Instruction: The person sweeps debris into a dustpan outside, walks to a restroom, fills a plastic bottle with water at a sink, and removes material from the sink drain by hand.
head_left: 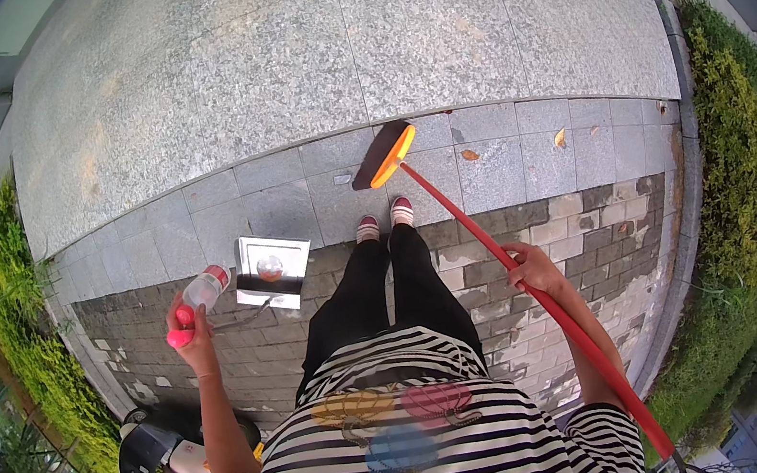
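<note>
My left hand (190,329) is raised at my left side and grips a pink handle (181,332); a clear plastic bottle (204,288) with a red cap sits just above the hand, touching it. My right hand (532,269) is closed around the long red pole (542,296) of a broom. The broom's orange head (392,157) rests on the grey paving ahead of my red-and-white shoes (385,219).
A white dustpan-like tray (273,269) with a small orange item lies on the bricks to my left front. Green hedges (747,185) border both sides. A few dry leaves (469,155) lie on the pavers. A dark helmet-like object (143,453) is at lower left.
</note>
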The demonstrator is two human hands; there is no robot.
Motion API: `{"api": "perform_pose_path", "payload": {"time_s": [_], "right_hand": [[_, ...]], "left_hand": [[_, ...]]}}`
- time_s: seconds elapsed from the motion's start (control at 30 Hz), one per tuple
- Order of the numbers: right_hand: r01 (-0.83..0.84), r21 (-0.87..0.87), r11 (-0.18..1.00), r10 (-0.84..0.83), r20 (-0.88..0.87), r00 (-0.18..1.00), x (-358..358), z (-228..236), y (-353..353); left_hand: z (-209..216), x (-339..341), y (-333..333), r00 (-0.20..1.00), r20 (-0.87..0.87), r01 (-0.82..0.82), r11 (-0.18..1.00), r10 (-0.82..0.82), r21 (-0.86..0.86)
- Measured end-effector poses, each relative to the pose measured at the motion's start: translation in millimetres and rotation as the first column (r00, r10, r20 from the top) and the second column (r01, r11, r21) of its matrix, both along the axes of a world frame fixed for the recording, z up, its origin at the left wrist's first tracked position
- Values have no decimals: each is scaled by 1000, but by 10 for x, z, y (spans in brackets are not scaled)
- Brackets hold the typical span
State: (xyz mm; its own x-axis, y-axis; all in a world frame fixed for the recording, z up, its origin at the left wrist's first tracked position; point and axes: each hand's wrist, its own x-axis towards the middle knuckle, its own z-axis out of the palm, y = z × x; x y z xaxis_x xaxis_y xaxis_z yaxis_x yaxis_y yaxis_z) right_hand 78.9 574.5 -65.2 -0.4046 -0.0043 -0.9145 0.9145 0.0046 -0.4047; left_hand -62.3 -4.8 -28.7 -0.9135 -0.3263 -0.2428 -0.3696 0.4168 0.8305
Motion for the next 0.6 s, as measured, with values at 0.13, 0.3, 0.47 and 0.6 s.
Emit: {"api": "perform_pose_path", "payload": {"time_s": [0.13, 0.3, 0.47, 0.6], "right_hand": [[-89, 351, 932, 81, 36, 996, 324, 608, 515], [-37, 282, 959, 21, 59, 998, 614, 1313, 434], [133, -4, 991, -134, -6, 991, 650, 535, 352], [87, -45, 995, -90, -90, 992, 609, -52, 1017]], "left_hand": [[-26, -34, 141, 998, -14, 57, 998, -56, 13], [-50, 13, 301, 994, 84, 72, 997, -75, 42], [-129, 62, 693, 990, -21, 142, 990, -142, 11], [-58, 97, 1133, 984, -33, 173, 982, -176, -75]]}}
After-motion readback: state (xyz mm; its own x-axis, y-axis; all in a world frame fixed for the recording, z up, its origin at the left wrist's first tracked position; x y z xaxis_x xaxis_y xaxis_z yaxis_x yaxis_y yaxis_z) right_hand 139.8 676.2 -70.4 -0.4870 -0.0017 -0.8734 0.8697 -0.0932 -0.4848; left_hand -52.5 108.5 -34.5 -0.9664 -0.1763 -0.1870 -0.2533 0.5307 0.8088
